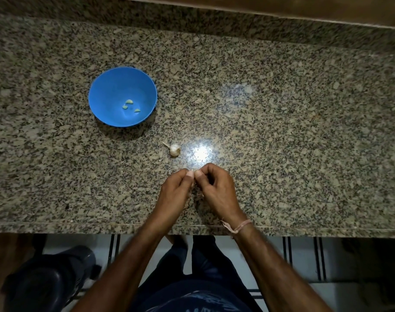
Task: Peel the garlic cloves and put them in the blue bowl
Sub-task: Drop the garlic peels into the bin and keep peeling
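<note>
Garlic cloves (129, 101), three peeled, already lie in the blue bowl (102, 86). My left hand (173, 192) and right hand (218, 188) pinch together over something tiny, likely another clove, mostly hidden. Beyond them the garlic bulb (174, 150) waits on the granite counter (282, 131), so more peeling probably remains.

No text can be read; pale print on the person's dark shirt (198, 300) is too blurred.
</note>
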Available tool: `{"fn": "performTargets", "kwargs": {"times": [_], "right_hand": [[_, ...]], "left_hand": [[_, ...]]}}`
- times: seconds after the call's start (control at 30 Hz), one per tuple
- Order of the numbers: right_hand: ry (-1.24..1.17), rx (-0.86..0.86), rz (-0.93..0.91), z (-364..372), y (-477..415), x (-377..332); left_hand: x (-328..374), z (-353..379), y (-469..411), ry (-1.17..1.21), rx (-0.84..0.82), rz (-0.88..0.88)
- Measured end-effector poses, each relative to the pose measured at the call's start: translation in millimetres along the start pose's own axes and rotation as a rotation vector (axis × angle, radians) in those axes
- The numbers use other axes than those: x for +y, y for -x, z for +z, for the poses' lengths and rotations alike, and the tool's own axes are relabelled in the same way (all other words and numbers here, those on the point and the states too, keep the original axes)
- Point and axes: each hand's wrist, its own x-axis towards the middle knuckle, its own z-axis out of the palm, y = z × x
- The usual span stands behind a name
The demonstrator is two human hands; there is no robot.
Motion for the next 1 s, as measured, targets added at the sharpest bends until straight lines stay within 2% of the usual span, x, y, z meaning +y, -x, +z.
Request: {"fn": "performTargets", "kwargs": {"times": [0.1,0.17,0.2,0.23,0.33,0.4,0.5,0.63,0.83,1.0], "right_hand": [[0.073,0.021,-0.097,0,3,-5],[0.132,0.031,-0.164,-1,4,-6],[0.140,0.028,-0.159,-1,3,-6],[0.119,0.020,-0.120,-1,3,-6],[-0.064,-0.010,0.084,1,1,-6],[-0.150,-0.023,0.160,-1,0,-6],[-0.170,-0.029,0.146,-1,0,-4],[-0.156,0.039,0.080,2,1,1],[-0.158,0.114,-0.018,5,5,1],[-0.171,0.192,-0.034,9,7,0]], "left_hand": [[4,1,-5,0.423,-0.100,-0.278],[6,1,-6,0.604,-0.141,-0.402],[6,2,-6,0.595,-0.121,-0.416],[6,2,-4,0.480,-0.077,-0.363],[4,1,2,-0.086,0.091,-0.039],[5,1,5,-0.192,0.118,0.102],[4,0,3,-0.283,0.143,0.228],[2,2,2,-0.256,0.169,0.177],[0,2,0,0.050,0.144,-0.038],[1,4,0,0.023,0.154,-0.053]]}}
